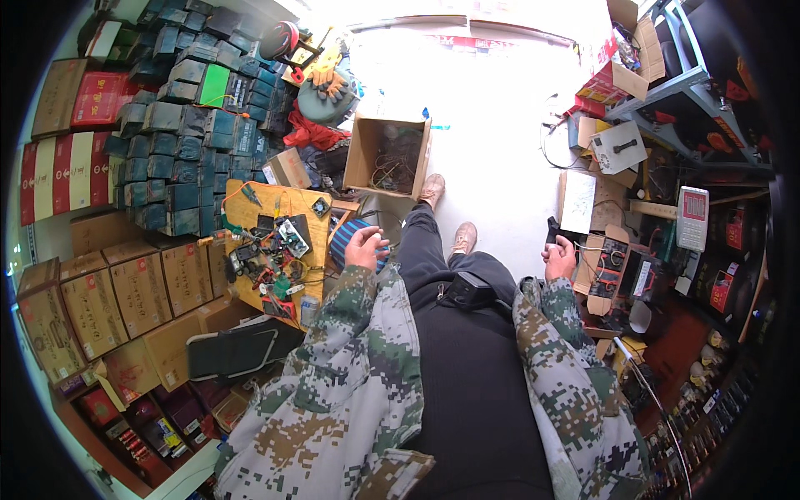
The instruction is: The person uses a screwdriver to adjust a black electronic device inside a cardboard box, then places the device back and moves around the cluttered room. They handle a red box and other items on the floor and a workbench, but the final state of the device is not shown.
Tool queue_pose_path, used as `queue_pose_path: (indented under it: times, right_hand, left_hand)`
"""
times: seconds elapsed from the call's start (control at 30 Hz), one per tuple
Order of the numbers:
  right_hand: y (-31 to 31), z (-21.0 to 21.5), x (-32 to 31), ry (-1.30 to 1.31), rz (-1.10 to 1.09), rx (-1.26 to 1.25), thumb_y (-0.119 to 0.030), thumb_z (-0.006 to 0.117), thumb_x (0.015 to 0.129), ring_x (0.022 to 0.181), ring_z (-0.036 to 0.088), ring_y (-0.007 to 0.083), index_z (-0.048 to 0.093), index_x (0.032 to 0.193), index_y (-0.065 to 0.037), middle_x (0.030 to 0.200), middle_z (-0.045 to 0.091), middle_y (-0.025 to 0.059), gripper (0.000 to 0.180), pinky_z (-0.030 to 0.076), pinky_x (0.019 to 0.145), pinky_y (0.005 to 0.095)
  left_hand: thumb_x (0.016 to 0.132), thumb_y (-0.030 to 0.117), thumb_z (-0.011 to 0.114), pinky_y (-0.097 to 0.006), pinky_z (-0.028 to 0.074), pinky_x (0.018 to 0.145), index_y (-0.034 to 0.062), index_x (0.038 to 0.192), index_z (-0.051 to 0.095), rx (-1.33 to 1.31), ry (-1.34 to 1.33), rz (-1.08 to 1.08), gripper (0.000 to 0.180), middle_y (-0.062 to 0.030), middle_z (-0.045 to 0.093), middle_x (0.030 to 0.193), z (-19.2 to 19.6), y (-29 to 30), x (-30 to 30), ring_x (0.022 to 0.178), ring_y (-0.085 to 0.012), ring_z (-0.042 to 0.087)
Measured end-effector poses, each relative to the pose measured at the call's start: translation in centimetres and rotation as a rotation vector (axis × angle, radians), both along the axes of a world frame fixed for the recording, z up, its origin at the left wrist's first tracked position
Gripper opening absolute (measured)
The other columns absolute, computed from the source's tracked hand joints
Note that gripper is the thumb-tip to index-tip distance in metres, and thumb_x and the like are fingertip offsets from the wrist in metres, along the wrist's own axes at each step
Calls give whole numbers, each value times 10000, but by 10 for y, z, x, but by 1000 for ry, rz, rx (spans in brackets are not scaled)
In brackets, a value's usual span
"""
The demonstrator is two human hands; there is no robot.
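Observation:
My left hand (364, 248) is raised over a blue-striped seat (350, 242) at the right edge of a small wooden table (250, 200). Its fingers are loosely curled and apart, with nothing visible in them. On that table lie a circuit board (293, 237), a small black fan (320, 207), wires, pliers and other loose parts. On the other side, my right hand (560, 260) hangs in the air near an opened carton (607, 271). Its fingers are half bent, and I see nothing held. Just beyond its fingertips is a small black thing (552, 229) I cannot identify.
An open cardboard box (354, 158) with wires inside stands ahead of my feet. Stacked dark batteries (179, 167) and closed cartons (137, 287) line the left. A metal rack (696, 92), a white panel (577, 202) and a calculator-like device (692, 218) are at right.

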State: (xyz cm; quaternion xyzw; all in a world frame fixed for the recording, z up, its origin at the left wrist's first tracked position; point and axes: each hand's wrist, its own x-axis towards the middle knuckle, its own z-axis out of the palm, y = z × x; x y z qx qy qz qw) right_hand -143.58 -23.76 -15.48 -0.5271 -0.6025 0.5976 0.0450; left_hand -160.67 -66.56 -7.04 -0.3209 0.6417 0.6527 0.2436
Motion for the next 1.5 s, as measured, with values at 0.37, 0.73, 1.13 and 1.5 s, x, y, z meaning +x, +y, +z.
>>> queue_pose_path:
  times: [0.37,0.73,1.13,1.5]
  right_hand:
    - [24,-4,-6,-91,29,27,-35,568,898,670,637,133,538,1248,4,874,674,85,353,511,585,248]
    - [60,53,-167,-148,346,144,-43,582,916,710,643,138,536,1277,-14,908,676,93,366,518,594,254]
    - [67,67,-341,-276,977,175,-102,628,913,732,586,116,574,1237,-21,899,625,63,339,489,640,275]
    - [130,57,-343,-635,1006,333,-87,657,870,785,634,154,567,1238,-4,890,669,104,387,524,711,301]
  left_hand:
    - [945,117,613,-285,579,662,21,1148,616,3,-66,3,225,-66,659,1075,-27,24,-33,864,-160,682]
    - [930,315,688,-316,577,595,63,1115,612,-54,-333,341,321,-56,652,1017,-116,-16,-62,797,-178,682]
    - [802,452,794,-384,566,594,-49,1010,669,-73,-540,599,557,-169,709,941,-254,-11,-87,748,-270,688]
    - [889,414,665,-442,551,725,-68,959,693,-351,-600,398,488,-231,695,869,-453,15,-111,830,-351,698]
